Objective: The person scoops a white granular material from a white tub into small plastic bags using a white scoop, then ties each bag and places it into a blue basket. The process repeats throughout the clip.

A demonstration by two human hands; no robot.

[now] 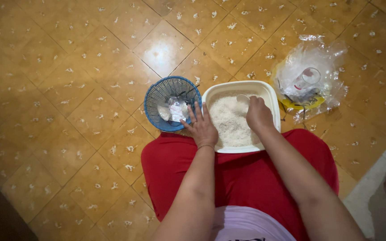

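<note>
A white rectangular tub (270, 91) filled with white rice (228, 122) rests on my red-clad lap. My left hand (201, 126) lies flat with fingers spread on the tub's left rim. In the rice near the tub's far side, my right hand (258, 114) is closed around a small white scoop (242, 98). Just left of the tub, on the floor, stands a small blue mesh basket (156, 96) with crumpled clear and white wrappers (173, 110) inside.
A clear plastic bag (327, 58) with a see-through cup (308, 78) in it lies on the brown tiled floor (68, 111) to the tub's right. A pale strip (380, 178) runs along the lower right.
</note>
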